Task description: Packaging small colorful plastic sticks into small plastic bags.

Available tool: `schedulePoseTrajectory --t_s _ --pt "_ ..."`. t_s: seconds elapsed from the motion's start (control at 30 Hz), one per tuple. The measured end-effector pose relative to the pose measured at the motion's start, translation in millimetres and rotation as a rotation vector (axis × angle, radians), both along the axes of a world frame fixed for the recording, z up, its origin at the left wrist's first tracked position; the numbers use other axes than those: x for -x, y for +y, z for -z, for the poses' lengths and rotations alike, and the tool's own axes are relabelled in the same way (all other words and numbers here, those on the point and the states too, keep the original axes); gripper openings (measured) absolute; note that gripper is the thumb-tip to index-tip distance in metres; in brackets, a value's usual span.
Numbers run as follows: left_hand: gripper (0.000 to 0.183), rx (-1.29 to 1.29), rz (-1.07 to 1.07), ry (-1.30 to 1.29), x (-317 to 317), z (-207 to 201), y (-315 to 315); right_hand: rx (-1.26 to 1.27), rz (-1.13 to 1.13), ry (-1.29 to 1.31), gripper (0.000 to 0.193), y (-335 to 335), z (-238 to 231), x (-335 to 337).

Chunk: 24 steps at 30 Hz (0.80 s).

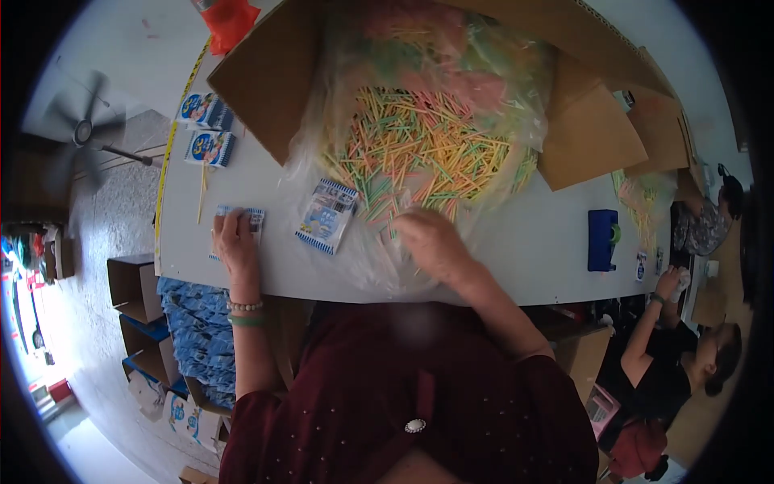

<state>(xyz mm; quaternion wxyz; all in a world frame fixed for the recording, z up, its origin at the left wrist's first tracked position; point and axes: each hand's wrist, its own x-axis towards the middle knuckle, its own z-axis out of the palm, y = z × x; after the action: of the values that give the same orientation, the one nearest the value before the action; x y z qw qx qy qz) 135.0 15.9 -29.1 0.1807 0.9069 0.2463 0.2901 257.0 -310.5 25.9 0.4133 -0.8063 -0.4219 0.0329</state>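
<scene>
My left hand (235,244) is on the left part of the table, its bent fingers closed on the edge of a small blue-and-white packet (255,223). To the right, my right hand (435,244) hovers over the near edge of a clear plastic bag (484,252). Its fingers are curled together, and whatever they hold is hidden. Just beyond lies a large heap of thin sticks (427,145) in pink, yellow and green, spilling from the bag. Another blue-and-white packet (329,215) lies flat between my hands, beside the bag.
An open cardboard box (270,85) surrounds the bag. Two stacks of packets (211,148) stand at the far left, near a thin stick (201,194). A blue tape dispenser (601,240) is at right. Below the table's left edge sits a box of blue packets (197,331). A co-worker (665,363) works at right.
</scene>
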Motion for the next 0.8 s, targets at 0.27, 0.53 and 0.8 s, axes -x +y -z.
schedulePoseTrajectory --t_s 0.27,0.53,0.8 --pt "0.025 0.094 0.125 -0.221 -35 -45 -79 0.712 0.168 -0.515 0.030 -60 -23 -73" --pt "0.020 0.224 0.606 -0.102 -41 -48 -166 0.718 0.007 -0.674 0.017 -59 -25 -95" --pt "0.018 0.175 1.088 0.180 -48 -40 -187 0.639 -0.039 -0.753 0.007 -64 -9 -107"
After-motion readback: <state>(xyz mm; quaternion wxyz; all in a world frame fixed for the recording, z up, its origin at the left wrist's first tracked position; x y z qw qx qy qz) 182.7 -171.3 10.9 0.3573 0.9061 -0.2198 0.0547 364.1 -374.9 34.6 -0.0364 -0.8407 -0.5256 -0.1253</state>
